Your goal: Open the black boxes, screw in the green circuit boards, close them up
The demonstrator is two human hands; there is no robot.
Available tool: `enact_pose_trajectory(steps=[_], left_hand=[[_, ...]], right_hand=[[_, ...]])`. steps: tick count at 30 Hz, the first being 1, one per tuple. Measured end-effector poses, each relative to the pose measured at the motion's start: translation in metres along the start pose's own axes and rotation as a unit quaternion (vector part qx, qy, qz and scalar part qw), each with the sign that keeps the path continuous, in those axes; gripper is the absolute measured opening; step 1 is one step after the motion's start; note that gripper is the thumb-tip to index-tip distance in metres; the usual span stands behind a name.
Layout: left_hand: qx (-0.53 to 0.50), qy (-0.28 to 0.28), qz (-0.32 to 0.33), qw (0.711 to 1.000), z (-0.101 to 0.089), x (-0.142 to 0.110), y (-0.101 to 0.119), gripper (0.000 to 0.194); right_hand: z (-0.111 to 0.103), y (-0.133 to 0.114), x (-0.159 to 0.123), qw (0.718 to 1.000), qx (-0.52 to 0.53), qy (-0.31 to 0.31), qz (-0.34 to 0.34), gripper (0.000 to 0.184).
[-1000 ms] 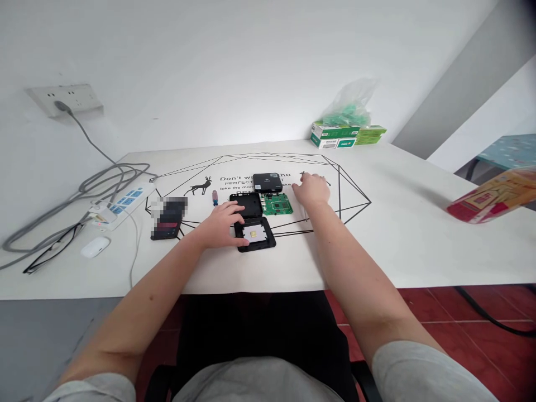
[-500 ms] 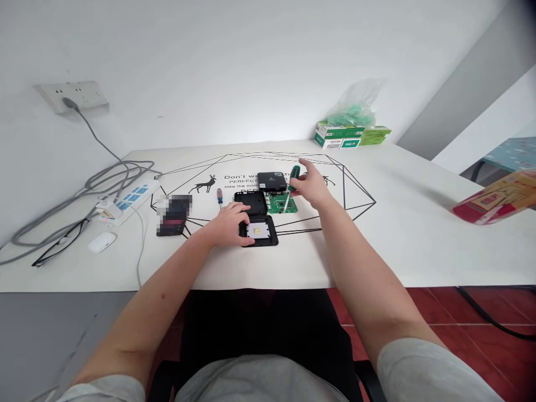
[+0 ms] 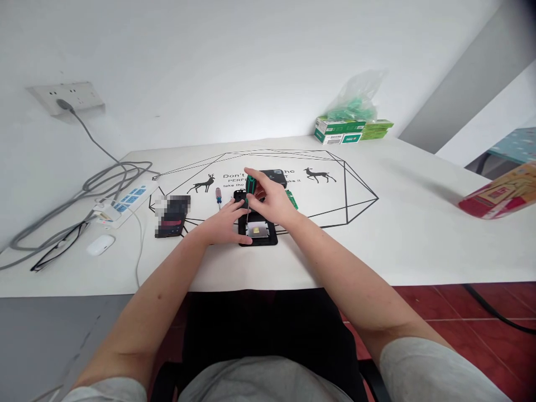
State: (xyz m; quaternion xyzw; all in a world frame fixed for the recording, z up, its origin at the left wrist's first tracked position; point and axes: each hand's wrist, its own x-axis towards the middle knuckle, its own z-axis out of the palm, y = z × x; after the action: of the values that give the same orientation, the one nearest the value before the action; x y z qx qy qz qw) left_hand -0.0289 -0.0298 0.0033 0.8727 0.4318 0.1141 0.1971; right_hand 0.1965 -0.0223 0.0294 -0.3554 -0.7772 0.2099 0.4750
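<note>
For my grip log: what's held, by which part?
Right hand holds the green screwdriver by its handle; left hand touches a black casing on its left.

Illumination: bright, diffuse. Soft shadow on table (image 3: 419, 240) beside packet (image 3: 494, 198). Wide-angle distortion stretches edges. Top-right corner dark. Mosaic obscures part of phone (image 3: 178, 216).

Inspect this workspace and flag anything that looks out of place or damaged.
Only the grey cable looks untidy: it sprawls in loose, overlapping loops beside the power strip, at far left. I see no spill or damage, though the left hand and right hand partly hide the black casing.
</note>
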Motion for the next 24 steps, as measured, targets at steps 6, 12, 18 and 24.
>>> enact_pose_trajectory(steps=[6, 12, 18, 24], left_hand=[[0.005, -0.007, 0.015, 1.0, 0.002, 0.002, -0.002, 0.099], [-0.002, -0.004, 0.022, 1.0, 0.003, 0.002, -0.004, 0.102], [0.006, -0.01, 0.025, 1.0, 0.003, 0.004, -0.001, 0.1], [-0.003, -0.019, 0.016, 1.0, 0.002, 0.005, 0.001, 0.099]], right_hand=[[0.0, -0.004, -0.001, 1.0, -0.002, -0.017, 0.005, 0.064], [0.005, -0.004, 0.003, 0.997, 0.052, 0.022, -0.047, 0.045], [0.013, -0.009, 0.007, 0.986, 0.151, 0.046, -0.051, 0.024], [0.011, -0.01, 0.007, 0.973, 0.229, -0.011, -0.009, 0.043]])
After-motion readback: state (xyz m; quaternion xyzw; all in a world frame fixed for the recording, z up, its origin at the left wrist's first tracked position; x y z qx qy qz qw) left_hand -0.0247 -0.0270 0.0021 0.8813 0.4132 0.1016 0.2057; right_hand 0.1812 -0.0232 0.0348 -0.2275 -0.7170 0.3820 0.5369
